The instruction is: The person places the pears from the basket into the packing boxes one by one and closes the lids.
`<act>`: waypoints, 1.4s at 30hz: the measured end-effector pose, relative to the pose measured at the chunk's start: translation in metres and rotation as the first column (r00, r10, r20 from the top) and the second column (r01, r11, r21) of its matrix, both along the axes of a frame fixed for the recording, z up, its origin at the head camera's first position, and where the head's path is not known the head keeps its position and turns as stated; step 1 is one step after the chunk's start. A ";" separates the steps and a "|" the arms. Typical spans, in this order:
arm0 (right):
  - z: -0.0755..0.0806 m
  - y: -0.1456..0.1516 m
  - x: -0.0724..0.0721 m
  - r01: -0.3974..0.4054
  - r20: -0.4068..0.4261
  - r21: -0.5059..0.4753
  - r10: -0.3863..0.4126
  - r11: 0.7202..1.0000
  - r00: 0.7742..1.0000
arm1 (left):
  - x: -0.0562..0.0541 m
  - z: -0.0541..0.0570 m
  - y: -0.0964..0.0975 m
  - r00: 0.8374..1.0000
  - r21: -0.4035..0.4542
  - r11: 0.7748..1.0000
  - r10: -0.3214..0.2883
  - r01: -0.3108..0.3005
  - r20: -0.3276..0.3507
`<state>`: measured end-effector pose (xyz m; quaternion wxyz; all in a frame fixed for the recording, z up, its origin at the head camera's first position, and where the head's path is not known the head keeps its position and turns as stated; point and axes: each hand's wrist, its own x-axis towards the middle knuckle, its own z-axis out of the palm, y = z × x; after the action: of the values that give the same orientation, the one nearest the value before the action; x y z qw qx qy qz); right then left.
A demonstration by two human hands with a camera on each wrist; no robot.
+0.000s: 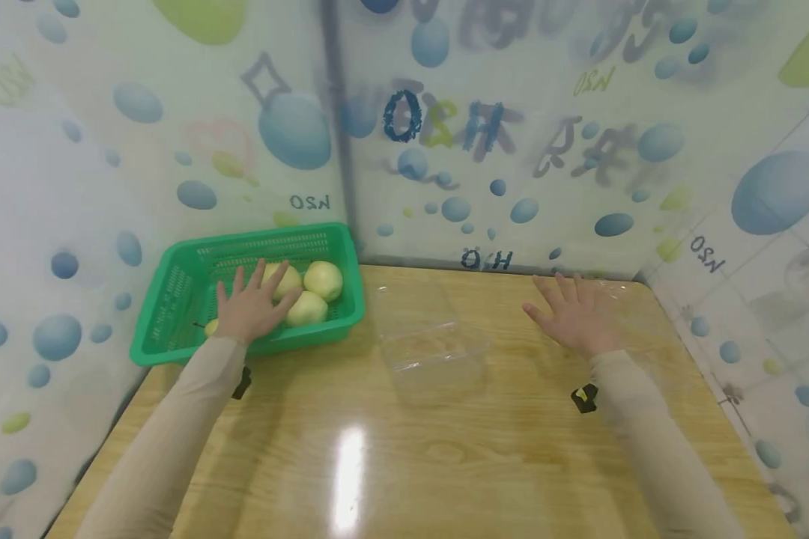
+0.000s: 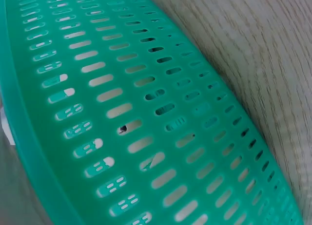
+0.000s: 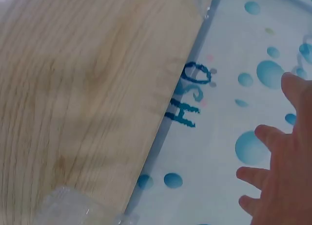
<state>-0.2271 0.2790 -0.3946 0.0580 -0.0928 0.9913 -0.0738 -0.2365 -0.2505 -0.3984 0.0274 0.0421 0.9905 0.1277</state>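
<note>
Facing mirrored "H2O" lettering (image 1: 441, 123), the right hand (image 1: 575, 314) spreads.

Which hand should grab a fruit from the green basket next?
Probably the left hand: it's over the green basket, near the fruit, while the right hand is beyond the clear container.

Beneath the left hand (image 1: 248, 313) and the right hand (image 1: 576, 318), a pale wooden table (image 1: 499, 449), with white glare (image 1: 348, 479) nearer the body, between both forearms. Beyond both hands, along the table's back edge, a white sheet (image 1: 566, 217) with blue dots (image 1: 295, 131), also outward of each. Beyond the left hand, a large green oval (image 1: 205, 16) high up; inward of that, a dark vertical stripe (image 1: 337, 112). Beyond and inward of the right hand, mirrored H2O lettering (image 1: 440, 123). Outward of the right hand, faint tile lines (image 1: 775, 344) through the sheet.
</note>
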 end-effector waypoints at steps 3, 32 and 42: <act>-0.007 -0.009 0.003 -0.073 -0.021 -0.035 0.072 0.997 0.997 | 0.002 -0.001 0.001 1.000 -0.003 1.000 -0.008 0.008 0.005; -0.027 -0.047 0.018 -0.273 0.183 -0.648 0.494 0.711 0.850 | 0.011 0.008 0.033 0.993 0.004 0.993 -0.114 0.114 -0.035; -0.049 -0.047 0.026 -0.206 0.206 -0.695 0.465 0.689 0.861 | 0.011 0.002 0.028 0.994 0.007 0.994 -0.107 0.107 -0.032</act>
<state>-0.2008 0.2323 -0.4436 0.2185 -0.2747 0.8382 -0.4174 -0.2256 -0.2229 -0.3962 0.0183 0.0972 0.9866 0.1300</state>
